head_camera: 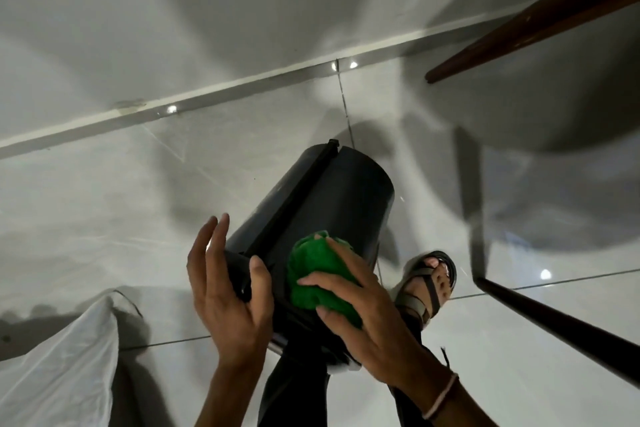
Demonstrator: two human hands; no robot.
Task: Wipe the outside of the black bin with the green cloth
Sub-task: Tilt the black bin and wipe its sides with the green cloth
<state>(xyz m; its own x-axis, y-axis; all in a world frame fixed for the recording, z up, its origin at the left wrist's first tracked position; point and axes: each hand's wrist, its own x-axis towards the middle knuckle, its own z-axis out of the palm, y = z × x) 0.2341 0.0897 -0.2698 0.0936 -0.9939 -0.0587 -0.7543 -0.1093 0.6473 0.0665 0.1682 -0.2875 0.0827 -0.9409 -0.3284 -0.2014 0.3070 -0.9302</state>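
While the left hand [230,291] is bracing the black bin [322,218] near its rim end, thumb lying on the wall and the four fingers spread apart and lifted clear of it, the right hand [356,315] is pressing the bunched green cloth [317,274] flat against the side of the bin, fingers closed down over the wad. The bin is being held off the tiled floor [104,211], tipped so that its closed base is pointing away toward the white skirting [242,87] and its open end is toward the person's legs. A raised black rib [301,198] is running the length of the wall, just beside the cloth on its left.

To my eye the wiping is under way, with the cloth sitting near the rim end and most of the wall toward the base still to be covered. Doing it well probably means sweeping in long strokes from rim to base, keeping the palm flat so the wad is not rolling, and working the cloth edge into the angle along the rib, where grime would collect. The left hand's loose hold looks suited to turning the bin between strokes; a firmer hold would be steadying it against the push. A sandalled foot [431,282] is standing on the floor just beyond the bin, and a white plastic bag [65,354] is lying at the lower left.
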